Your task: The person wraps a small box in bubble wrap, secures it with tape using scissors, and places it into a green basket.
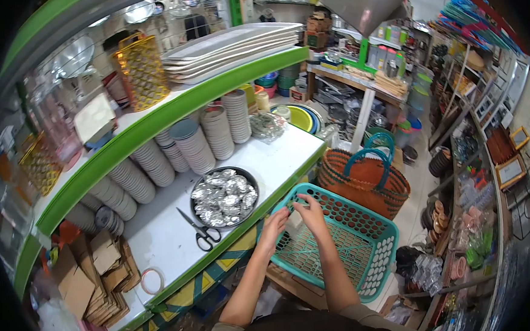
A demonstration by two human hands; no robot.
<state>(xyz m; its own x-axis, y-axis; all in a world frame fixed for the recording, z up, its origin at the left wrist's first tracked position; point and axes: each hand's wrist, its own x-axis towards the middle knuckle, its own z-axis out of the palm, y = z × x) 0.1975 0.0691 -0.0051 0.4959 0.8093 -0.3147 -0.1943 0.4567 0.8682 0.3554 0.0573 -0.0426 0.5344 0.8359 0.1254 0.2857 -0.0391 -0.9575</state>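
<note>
My left hand (274, 230) and my right hand (311, 213) are close together over the near left part of a teal plastic basket (375, 231) with a perforated rim. The fingers of both hands are drawn in towards each other. Between them is a pale, see-through patch that I cannot make out clearly. Left of my hands, on a white shelf, stands a dark round pan (256, 196) filled with crumpled foil pieces (223, 197). Black-handled scissors (204, 235) lie beside that pan, blades pointing away from me.
Stacks of pale cups (191, 147) line the shelf's back. Flattened cardboard pieces (95, 270) and a tape roll (152, 281) sit at its near left. White trays (233, 49) are piled above. A woven orange-brown bag (357, 181) stands beyond the basket. Goods crowd the right-hand racks.
</note>
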